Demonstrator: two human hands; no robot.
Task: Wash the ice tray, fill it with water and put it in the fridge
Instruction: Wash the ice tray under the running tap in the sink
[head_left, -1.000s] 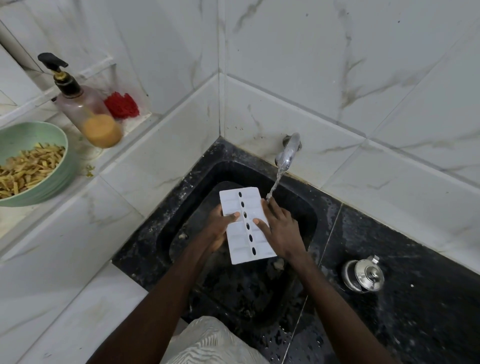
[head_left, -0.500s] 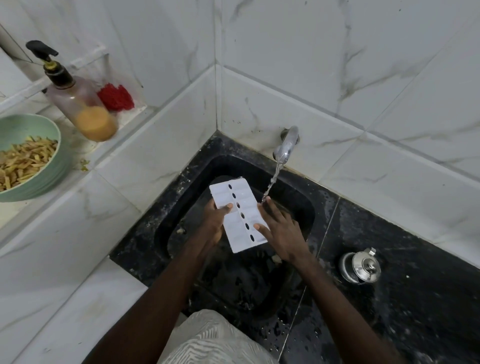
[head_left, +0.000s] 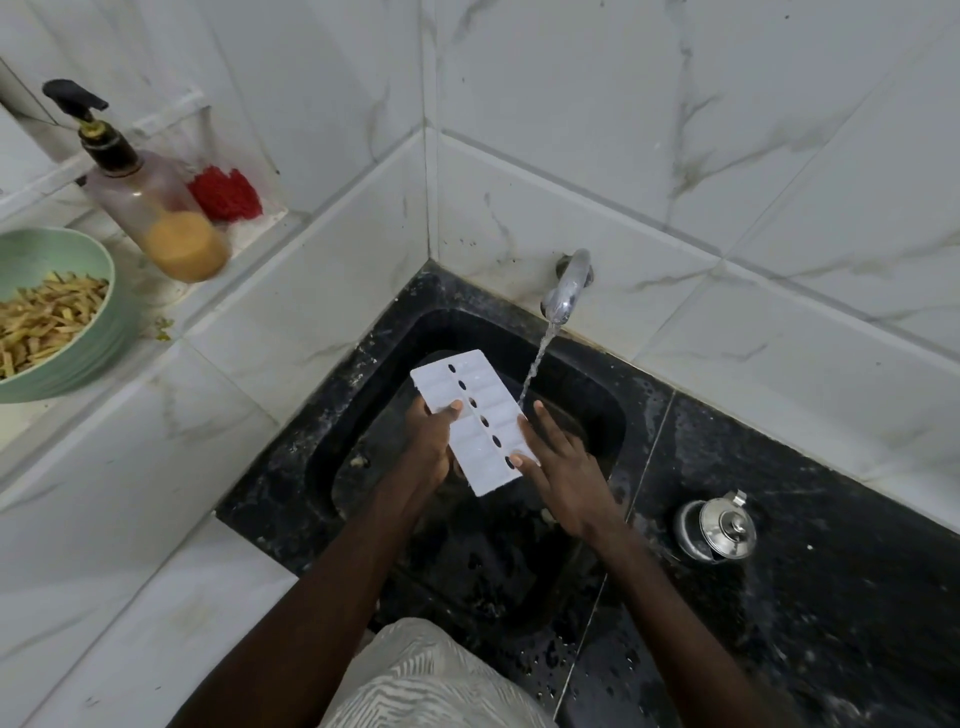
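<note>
It is judged that the washing step is in hand: the tray is not yet filled, and no fridge is seen.

At the far left, a green bowl (head_left: 98, 332) of yellow strips is set on a ledge. A soap bottle (head_left: 156, 208) and a red scrubber (head_left: 224, 193) are set beside it.

Over the black sink (head_left: 597, 395), the white ice tray (head_left: 475, 421) is held up at a slant. The left grip (head_left: 431, 441) is closed on the tray's left edge. Its thumb is laid on top, and its fingers are tucked under, out of sight. The right grip (head_left: 566, 467) is closed on the right edge, near the close end. Its thumb is pressed on top, and its fingers are stretched along and under the edge.

Water (head_left: 535, 364) is poured from the tap (head_left: 569, 283) in a thin stream. It lands just at the tray's right edge, by the right fingers. To the right of the sink, a small steel pot (head_left: 719, 527) is set on the wet black tabletop (head_left: 831, 545).

For the next move, the tray is best slid right under the stream, so that every cup is rinsed. Both grips need to be tight, as wet plastic is likely slippery.
</note>
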